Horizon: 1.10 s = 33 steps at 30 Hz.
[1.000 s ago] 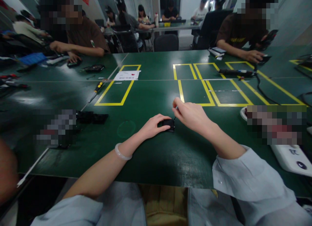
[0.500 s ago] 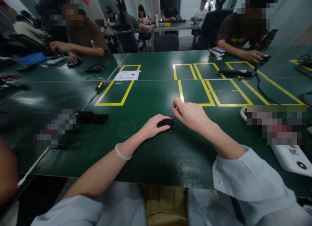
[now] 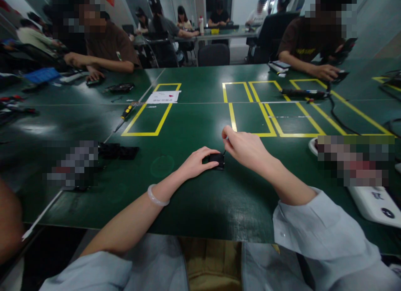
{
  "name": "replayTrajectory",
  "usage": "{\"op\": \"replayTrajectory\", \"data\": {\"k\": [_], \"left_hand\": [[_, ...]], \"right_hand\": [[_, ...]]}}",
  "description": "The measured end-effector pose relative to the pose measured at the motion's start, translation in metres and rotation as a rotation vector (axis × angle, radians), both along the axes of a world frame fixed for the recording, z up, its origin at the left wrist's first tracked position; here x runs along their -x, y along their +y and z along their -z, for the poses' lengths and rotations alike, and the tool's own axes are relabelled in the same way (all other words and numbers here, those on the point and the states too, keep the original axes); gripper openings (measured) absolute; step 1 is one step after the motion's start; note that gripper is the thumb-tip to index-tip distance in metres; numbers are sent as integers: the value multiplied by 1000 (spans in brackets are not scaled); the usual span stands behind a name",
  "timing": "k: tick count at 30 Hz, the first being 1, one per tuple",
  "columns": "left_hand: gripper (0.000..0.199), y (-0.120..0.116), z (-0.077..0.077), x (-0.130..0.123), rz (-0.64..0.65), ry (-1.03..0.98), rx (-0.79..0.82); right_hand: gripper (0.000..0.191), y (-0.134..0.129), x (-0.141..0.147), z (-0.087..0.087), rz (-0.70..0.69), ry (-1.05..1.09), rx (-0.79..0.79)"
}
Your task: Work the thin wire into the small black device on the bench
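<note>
Fingers of the left hand (image 3: 196, 163) close around a small black block (image 3: 216, 158), thumb on the near side and forefinger on the far side, a grip that would brace it from both sides. The block rests on the green surface (image 3: 191, 211) in front of the person, between the two hands, so the surface seems to take its weight. The fingers of the right hand (image 3: 249, 146) look pinched on a thin dark stick (image 3: 224, 152) that meets the block's right edge, probably held from above for control. Farther out, black parts (image 3: 118, 151) lie to the left, a screwdriver (image 3: 127, 112) beyond them, and yellow tape (image 3: 140, 134) outlines rectangles, likely marking places.
</note>
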State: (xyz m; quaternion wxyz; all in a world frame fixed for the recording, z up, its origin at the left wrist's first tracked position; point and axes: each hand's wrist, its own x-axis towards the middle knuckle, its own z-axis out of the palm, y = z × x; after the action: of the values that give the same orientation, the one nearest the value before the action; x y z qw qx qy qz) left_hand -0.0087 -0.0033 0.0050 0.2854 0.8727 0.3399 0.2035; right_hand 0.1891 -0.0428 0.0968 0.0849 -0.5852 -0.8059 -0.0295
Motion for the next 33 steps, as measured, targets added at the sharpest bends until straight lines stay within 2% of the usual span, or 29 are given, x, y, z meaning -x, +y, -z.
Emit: {"op": "replayTrajectory", "data": {"k": [9,17,23,33], "left_hand": [[40,-1,-2,-1,1,3,7],[39,0,-1,-1,4,0,8],[40,0,-1,0,4,3,4],[39,1,2,0,5,-10,-19]], "right_hand": [[26,3,-2,2,19,-73,15],[25,-1,0,-1,7,-41,8],[31,2,0,1,31,-121,-4],[26,-1,1,-1,1,-38,16]]}}
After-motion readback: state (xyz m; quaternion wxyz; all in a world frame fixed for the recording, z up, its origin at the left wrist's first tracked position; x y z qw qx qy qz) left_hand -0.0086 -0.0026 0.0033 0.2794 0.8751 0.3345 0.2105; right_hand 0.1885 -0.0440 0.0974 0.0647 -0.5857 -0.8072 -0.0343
